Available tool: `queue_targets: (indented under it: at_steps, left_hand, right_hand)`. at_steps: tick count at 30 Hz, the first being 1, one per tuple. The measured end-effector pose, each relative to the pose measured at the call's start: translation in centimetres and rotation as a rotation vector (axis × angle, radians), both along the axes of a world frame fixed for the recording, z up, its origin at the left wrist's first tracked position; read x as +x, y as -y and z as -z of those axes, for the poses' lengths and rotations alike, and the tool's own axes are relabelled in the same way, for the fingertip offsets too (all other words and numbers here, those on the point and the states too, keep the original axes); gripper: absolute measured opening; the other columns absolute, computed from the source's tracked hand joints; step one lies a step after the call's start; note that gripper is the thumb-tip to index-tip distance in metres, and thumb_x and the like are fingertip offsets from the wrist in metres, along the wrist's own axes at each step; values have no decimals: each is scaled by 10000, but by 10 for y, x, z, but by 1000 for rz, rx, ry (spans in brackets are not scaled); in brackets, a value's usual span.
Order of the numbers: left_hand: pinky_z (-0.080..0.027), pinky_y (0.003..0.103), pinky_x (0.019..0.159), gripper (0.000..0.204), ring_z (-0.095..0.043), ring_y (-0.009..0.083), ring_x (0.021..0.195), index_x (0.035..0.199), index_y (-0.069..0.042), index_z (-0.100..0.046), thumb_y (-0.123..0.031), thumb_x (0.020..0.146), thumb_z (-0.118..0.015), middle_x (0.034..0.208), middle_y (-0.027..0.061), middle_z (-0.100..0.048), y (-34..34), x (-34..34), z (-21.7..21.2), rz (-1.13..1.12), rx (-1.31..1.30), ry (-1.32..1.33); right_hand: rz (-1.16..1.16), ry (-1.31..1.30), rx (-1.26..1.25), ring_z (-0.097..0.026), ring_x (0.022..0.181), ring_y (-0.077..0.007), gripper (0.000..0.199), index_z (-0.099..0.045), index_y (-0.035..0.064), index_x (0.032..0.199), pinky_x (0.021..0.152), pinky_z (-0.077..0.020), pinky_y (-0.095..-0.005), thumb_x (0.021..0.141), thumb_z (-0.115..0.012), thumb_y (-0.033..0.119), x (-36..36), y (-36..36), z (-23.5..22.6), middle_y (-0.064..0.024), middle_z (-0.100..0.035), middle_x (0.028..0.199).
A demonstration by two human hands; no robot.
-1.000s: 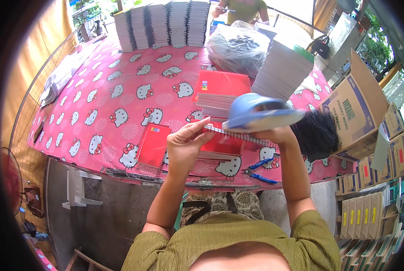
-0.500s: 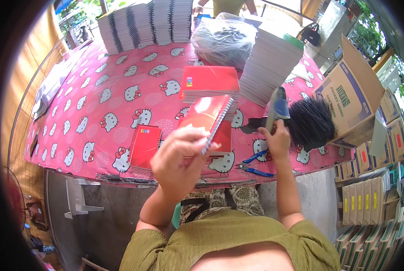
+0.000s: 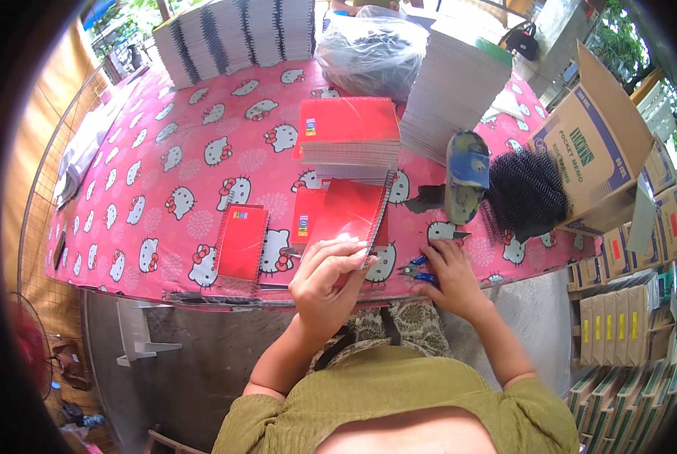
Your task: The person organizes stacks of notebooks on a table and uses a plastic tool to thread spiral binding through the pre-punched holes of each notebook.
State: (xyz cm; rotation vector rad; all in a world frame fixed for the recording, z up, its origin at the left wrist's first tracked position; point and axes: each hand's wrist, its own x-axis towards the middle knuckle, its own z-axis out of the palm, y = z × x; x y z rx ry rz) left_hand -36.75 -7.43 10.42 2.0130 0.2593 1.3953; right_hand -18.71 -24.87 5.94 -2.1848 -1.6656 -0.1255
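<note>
My left hand [image 3: 327, 284] is closed on the lower edge of a red spiral notebook [image 3: 347, 212], tilted over another red notebook [image 3: 308, 216]. The held notebook's wire coil runs along its right edge. My right hand [image 3: 457, 278] has its fingers bent over the blue handles of small cutting pliers [image 3: 420, 270] at the table's near edge. Beyond that hand lies a long, rounded thing with a blue and mottled green pattern [image 3: 467, 178], whose kind is unclear. A red notebook [image 3: 242, 242] lies left of my left hand.
A stack of red notebooks [image 3: 350, 121] stands ahead. Behind are tall notebook stacks [image 3: 236, 38], a plastic bag [image 3: 368, 57] and a leaning paper stack [image 3: 452, 94]. At right, black wire coils [image 3: 527, 197] lie against an open carton [image 3: 592, 144]. Patterned pink cloth [image 3: 149, 219] covers the table.
My right hand has let go of the patterned thing, now lying on the table, and moved down onto the pliers. My left hand has lowered the notebook nearer the table.
</note>
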Motion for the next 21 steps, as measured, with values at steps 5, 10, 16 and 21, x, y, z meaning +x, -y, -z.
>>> queue_targets:
  at_steps: [5, 10, 16, 21]
  left_hand:
    - [-530, 341, 738, 209, -682, 253, 811, 843, -27, -682, 43, 692, -808, 873, 118, -720, 2, 1, 4, -28, -17, 20]
    - [-527, 339, 724, 207, -680, 250, 801, 845, -31, -689, 40, 691, -808, 870, 111, -719, 6, 4, 3, -56, 2, 23]
    - [-521, 349, 737, 240, -678, 258, 807, 857, -30, -695, 77, 660, -783, 875, 105, -718, 6, 0, 2, -48, 24, 7]
    - [-525, 383, 766, 246, -677, 273, 806, 852, -22, -692, 109, 652, -751, 873, 106, -713, 4, -2, 0, -23, 104, 47]
  right_hand:
    - [23, -269, 9, -523, 979, -317, 470, -601, 54, 1176, 844, -441, -448, 847, -700, 375, -1, 7, -11, -140, -533, 1085]
    - [-113, -379, 317, -562, 903, -304, 462, -614, 37, 1174, 771, -483, -392, 852, -715, 353, -49, -23, -66, -144, -536, 1025]
    - [-150, -561, 193, -604, 893, -253, 395, -644, 13, 1117, 730, -510, -350, 882, -697, 326, -53, -29, -71, -139, -577, 981]
    - [-237, -2003, -324, -617, 831, -136, 493, -651, -71, 1076, 755, -500, -278, 957, -600, 405, -28, -31, -61, -84, -679, 961]
